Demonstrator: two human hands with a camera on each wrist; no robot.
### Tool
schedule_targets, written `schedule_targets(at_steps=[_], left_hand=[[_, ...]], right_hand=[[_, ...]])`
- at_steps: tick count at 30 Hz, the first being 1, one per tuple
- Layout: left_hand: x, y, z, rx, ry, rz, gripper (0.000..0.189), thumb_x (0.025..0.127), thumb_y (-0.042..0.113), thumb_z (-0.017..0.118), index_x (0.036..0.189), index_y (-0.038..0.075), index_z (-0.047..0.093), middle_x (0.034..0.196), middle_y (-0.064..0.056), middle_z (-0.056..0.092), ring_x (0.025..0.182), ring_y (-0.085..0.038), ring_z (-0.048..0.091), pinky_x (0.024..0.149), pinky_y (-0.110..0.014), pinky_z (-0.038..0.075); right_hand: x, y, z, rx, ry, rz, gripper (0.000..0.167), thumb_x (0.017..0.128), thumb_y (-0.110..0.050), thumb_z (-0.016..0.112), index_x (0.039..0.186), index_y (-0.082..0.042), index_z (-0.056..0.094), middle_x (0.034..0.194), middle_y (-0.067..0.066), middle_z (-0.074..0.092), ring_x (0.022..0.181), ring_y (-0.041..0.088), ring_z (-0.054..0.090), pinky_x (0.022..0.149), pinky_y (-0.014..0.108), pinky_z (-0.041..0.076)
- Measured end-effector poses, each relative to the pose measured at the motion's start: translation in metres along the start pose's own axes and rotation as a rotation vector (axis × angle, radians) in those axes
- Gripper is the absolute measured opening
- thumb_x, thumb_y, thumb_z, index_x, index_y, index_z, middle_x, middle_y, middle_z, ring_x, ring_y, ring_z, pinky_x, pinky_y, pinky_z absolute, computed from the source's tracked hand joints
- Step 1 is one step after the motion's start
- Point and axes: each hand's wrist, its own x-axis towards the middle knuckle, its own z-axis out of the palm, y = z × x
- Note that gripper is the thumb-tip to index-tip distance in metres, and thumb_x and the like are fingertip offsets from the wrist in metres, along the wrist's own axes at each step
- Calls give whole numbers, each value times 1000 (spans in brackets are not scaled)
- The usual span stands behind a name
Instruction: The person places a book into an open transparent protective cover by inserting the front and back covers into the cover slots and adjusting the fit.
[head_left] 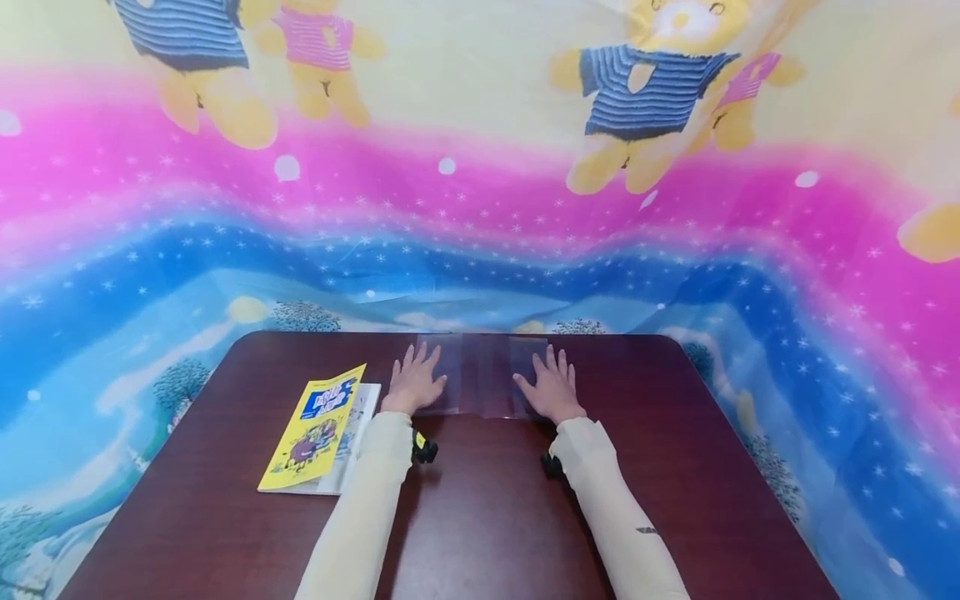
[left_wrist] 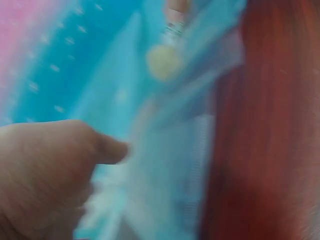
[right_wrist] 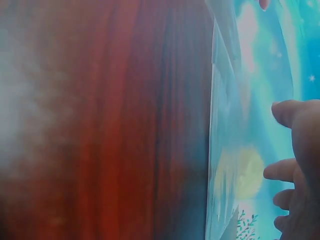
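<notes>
A clear plastic book cover (head_left: 483,379) with folded flaps lies near the table's far edge. My left hand (head_left: 413,382) is over its left end, fingers spread and straight. Over the right end my right hand (head_left: 552,387) is spread the same way, its thumb pointing inward. In the left wrist view, blurred, the thumb of the left hand (left_wrist: 50,175) overlaps the see-through sheet (left_wrist: 170,165). The right wrist view has the right hand (right_wrist: 305,155) with fingers apart, beside the sheet's pale edge (right_wrist: 222,125). Neither hand grips anything.
Left of my left forearm lies a booklet with a yellow cover (head_left: 311,433), the cover lifted a little off its pages (head_left: 363,417). The dark red-brown table (head_left: 487,517) reaches a patterned cloth backdrop (head_left: 480,208) behind it. Wrist cameras (head_left: 424,448) sit at both cuffs.
</notes>
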Motion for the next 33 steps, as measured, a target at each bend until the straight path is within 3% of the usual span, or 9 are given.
schedule_targets(at_steps=[5, 8, 10, 14, 16, 20, 24, 29, 33], left_hand=[[-28, 6, -32, -73, -97, 103, 57, 106, 28, 53, 158, 9, 38, 158, -18, 43, 142, -34, 46, 120, -53, 32], [-48, 5, -51, -99, -70, 162, 51, 106, 27, 54, 152, 6, 48, 139, -19, 62, 108, -28, 67, 106, -47, 48], [-61, 0, -63, -95, -17, 196, 47, 106, 25, 54, 148, 3, 53, 129, -20, 68, 88, -26, 67, 95, -46, 53], [-92, -18, -83, -96, 95, 206, 43, 105, 21, 54, 144, 0, 56, 129, -22, 68, 104, -35, 69, 96, -50, 54], [-106, -30, -91, -95, 152, 198, 42, 105, 18, 55, 142, 0, 57, 138, -21, 62, 122, -37, 63, 101, -55, 51], [-128, -55, -101, -80, 243, 93, 42, 102, 16, 58, 141, -1, 58, 141, -25, 59, 129, -43, 56, 103, -62, 47], [-143, -81, -105, -111, 283, -67, 44, 99, 13, 61, 139, -5, 56, 135, -31, 59, 121, -48, 57, 97, -65, 47], [-159, -107, -103, -225, 253, -228, 52, 98, 16, 63, 140, -11, 51, 134, -37, 57, 119, -51, 58, 95, -63, 51], [-163, -120, -99, -284, 199, -342, 61, 100, 21, 62, 146, -14, 42, 144, -40, 45, 131, -55, 46, 102, -65, 45]], right_hand=[[-10, -8, 10, -33, 0, -76, 70, 104, -46, 51, 155, 0, 39, 167, 27, 13, 155, 47, 5, 123, 65, 5], [-17, -19, 13, -35, -32, -139, 67, 104, -44, 53, 154, -1, 42, 166, 27, 18, 155, 46, 9, 124, 63, 9], [-22, -30, 13, -22, -69, -189, 66, 104, -43, 54, 154, -2, 42, 165, 27, 21, 155, 45, 12, 124, 61, 11], [-29, -54, 13, -3, -140, -279, 66, 105, -46, 53, 154, -4, 42, 165, 23, 26, 155, 41, 16, 125, 57, 15], [-31, -66, 14, 21, -159, -316, 65, 105, -46, 52, 154, -3, 43, 164, 23, 30, 153, 41, 20, 124, 57, 19], [-35, -93, 22, 130, -202, -384, 66, 106, -45, 50, 155, -1, 40, 162, 22, 33, 152, 39, 25, 122, 55, 26], [-40, -127, 38, 270, -255, -399, 72, 106, -46, 48, 159, -1, 30, 163, 21, 32, 152, 36, 26, 122, 52, 27], [-51, -177, 65, 434, -245, -300, 76, 105, -49, 49, 158, 1, 29, 157, 21, 41, 145, 34, 42, 118, 48, 36], [-56, -210, 81, 564, -257, -191, 79, 104, -50, 49, 158, 2, 28, 147, 20, 52, 132, 29, 56, 110, 43, 46]])
